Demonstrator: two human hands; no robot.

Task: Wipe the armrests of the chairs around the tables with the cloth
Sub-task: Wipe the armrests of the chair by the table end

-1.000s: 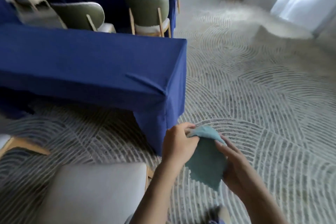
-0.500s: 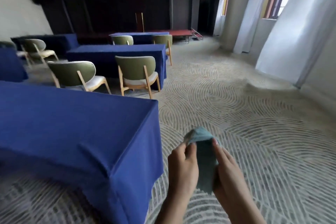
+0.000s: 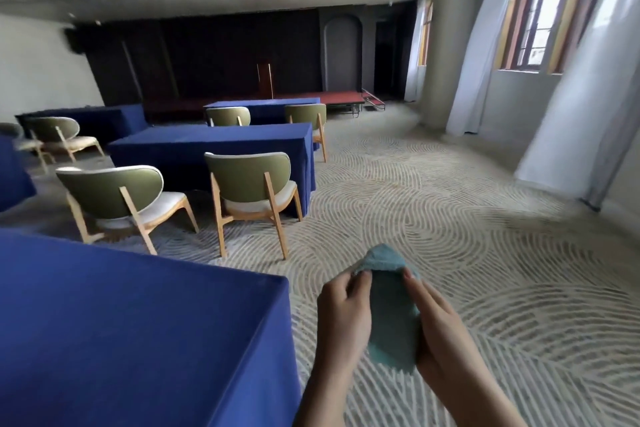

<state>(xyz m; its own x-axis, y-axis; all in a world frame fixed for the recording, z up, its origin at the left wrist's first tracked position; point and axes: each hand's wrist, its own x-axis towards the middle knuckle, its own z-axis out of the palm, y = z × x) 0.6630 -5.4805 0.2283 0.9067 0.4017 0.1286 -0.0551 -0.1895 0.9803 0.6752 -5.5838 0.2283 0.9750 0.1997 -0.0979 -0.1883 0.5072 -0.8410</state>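
Note:
A teal cloth (image 3: 389, 315) hangs folded between both my hands, low in the middle of the view. My left hand (image 3: 341, 314) pinches its upper left edge. My right hand (image 3: 438, 326) grips its right side, fingers curled round it. Ahead stand two green-backed wooden chairs, one (image 3: 251, 184) in the middle and one (image 3: 117, 194) further left, both facing a blue-draped table (image 3: 214, 146). More such chairs (image 3: 308, 118) stand beyond it. None of the chairs is within reach of my hands.
A near blue-draped table (image 3: 138, 322) fills the lower left, its corner just left of my left hand. Patterned carpet (image 3: 450, 218) stretches open to the right. A column (image 3: 446, 45), white curtains (image 3: 571, 97) and windows line the right wall. A dark stage (image 3: 329, 99) closes the far end.
The view has lifted from the floor and table edge to the whole room. Both hands still hold the cloth, which is now folded narrower between them.

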